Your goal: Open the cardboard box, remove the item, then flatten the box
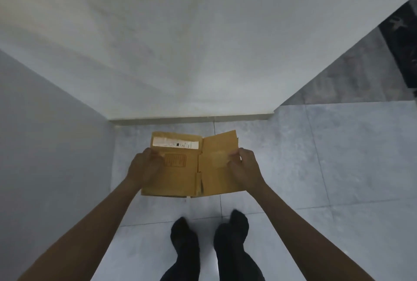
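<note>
Head view, item one?
— Cardboard box (180, 168), brown, collapsed nearly flat, held in the air in front of the person, above the grey tiled floor (316, 168) and just short of the white wall (203, 55)

Markings on it?
— White shipping label (175, 142) along the far edge of the left panel; a faint printed stamp (175, 160) below it. A patch of clear tape (219, 159) on the right panel, which angles slightly upward from the centre fold

Left hand?
— Left hand (144, 165) closed on the left edge of the box, thumb on top of the panel, fingers curled underneath and out of sight

Right hand?
— Right hand (244, 166) closed on the right edge, fingertips (234, 156) pinching the panel beside the tape

Anything below?
— Two feet in dark socks (230, 224) on the tiles, nearer the camera than the box, dark trouser legs (185, 262) rising from them

Surroundings?
— A grey wall (45, 145) on the left meets the white one at a corner; a pale skirting strip (191, 119) runs along the base of the white wall. A dark patterned surface (404, 39) shows at the far right, too blurred to identify

Removed item?
— Cannot tell; none is visible in or near the box
</note>
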### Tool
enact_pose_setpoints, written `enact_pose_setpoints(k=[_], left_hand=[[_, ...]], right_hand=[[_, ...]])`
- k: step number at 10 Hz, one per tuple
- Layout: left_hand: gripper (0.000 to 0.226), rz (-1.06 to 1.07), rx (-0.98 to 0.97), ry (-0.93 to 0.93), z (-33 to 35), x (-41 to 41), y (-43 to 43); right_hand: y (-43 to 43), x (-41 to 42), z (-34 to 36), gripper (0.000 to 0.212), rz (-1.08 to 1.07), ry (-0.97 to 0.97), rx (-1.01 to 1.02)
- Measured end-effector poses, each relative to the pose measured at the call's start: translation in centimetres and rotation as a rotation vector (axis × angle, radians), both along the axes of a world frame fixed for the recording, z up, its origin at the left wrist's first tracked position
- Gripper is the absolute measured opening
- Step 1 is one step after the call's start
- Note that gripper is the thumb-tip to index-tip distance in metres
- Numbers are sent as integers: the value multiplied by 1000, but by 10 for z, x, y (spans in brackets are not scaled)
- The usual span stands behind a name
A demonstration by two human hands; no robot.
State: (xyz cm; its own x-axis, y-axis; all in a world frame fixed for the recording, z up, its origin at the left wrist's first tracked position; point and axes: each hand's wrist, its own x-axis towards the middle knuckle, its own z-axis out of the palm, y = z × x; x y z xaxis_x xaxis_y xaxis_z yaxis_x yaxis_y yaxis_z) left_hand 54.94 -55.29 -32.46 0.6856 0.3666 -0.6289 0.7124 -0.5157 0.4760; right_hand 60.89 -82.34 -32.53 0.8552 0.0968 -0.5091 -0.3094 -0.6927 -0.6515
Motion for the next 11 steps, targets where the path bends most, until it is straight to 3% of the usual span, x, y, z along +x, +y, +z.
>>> enact_pose_setpoints(k=[2, 4, 6, 8, 9, 10, 11], left_hand=[[36, -35, 68, -14, -157, 47, -7], [22, -67, 81, -197, -298, 93, -12], [36, -58, 183, -316, -410, 103, -17], [32, -138, 322, -447, -455, 95, -32], [43, -284, 443, -346, -455, 97, -28], [54, -292, 459, -241, -433, 104, -22], [63, -233, 360, -175, -393, 100, -31]], right_hand=[[-1, 52, -154, 23, 12, 11, 24], [-1, 97, -296, 29, 62, -64, 19], [-5, 108, -402, 63, 213, -182, -126], [-1, 106, -461, 65, 483, -335, -477], [4, 106, -463, 65, 512, -296, -517], [5, 107, -438, 63, 506, -247, -493], [8, 104, -394, 62, 470, -222, -450]])
